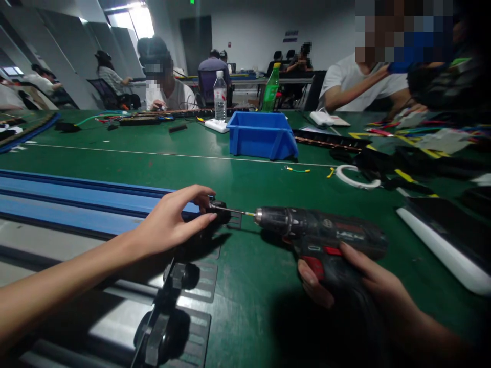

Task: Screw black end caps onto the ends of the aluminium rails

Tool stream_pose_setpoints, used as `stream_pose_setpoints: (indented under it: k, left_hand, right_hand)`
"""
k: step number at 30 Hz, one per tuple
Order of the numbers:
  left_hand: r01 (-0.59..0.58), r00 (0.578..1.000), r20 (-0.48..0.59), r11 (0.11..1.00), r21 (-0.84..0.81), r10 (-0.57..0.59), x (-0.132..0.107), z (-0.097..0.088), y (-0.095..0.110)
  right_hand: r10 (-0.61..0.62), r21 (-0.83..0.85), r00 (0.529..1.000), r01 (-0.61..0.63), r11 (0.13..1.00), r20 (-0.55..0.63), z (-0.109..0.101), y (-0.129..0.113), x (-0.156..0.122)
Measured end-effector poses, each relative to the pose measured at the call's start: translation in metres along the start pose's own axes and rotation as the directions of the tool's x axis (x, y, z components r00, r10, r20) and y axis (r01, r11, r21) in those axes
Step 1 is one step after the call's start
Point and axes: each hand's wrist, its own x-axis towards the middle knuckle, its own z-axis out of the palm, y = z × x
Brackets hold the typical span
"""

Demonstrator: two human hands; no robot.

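Within right grip (378, 278), closed around its handle: cordless drill (326, 227), held roughly level above green counter (245, 301), with driver bit (235, 210) directed at far black fitting (221, 210) by the end of blue grooved profile (88, 217). At left grip (174, 220), with thumb and fingers curved about it: that same fitting; cannot tell whether pinched or merely touched. Nearer, apparently mounted: two black hex-headed fittings (158, 340), just beside slotted black plates (197, 332); tightness impossible to judge. By appearance, partway along a row, with work at the far one seemingly unfinished.
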Motion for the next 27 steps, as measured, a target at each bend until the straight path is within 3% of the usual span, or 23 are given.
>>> stream_pose_setpoints:
  k: [10,18,22,27]
  left_hand:
    - [-0.060,0.998,0.035,0.996,0.059,0.058,-0.001,-0.002,0.002]
    - [-0.055,0.998,0.032,0.998,-0.030,0.056,0.000,-0.005,0.004]
    - [-0.009,0.999,-0.036,0.993,-0.119,0.004,0.004,-0.005,-0.001]
    - [0.083,0.997,0.015,0.969,-0.232,-0.082,0.005,-0.007,-0.005]
  right_hand:
    - [-0.004,0.030,1.000,0.003,1.000,0.027,0.005,-0.003,0.000]
    - [0.011,0.042,0.999,-0.013,0.999,0.048,-0.001,0.001,0.001]
    - [0.010,0.056,0.999,-0.012,0.998,0.037,0.001,0.001,0.001]
    - [-0.025,0.150,1.000,0.025,0.988,0.002,-0.006,0.006,0.002]
